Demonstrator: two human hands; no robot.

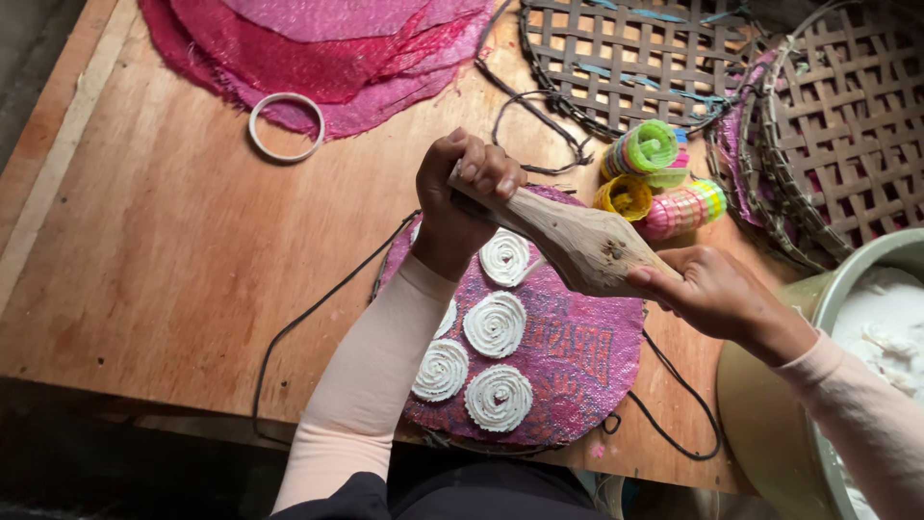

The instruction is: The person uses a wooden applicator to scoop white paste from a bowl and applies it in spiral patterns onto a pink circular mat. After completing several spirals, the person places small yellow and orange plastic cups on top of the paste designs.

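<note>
Gripping the narrow end of a wooden press [568, 236], the left hand [462, 197] closes tight around it, while the right hand [707, 289] clasps its thick end. The press hangs tilted over a round pink woven mat [577, 356] on the wooden table [173, 250], above white dough spirals [496, 325]. A dough-filled basin [866, 318] stands just right.

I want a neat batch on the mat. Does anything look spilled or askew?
Nothing spilled. The white spirals lie apart on the pink mat; one is partly hidden under the left hand, which holds the wooden press with the right hand.
</note>
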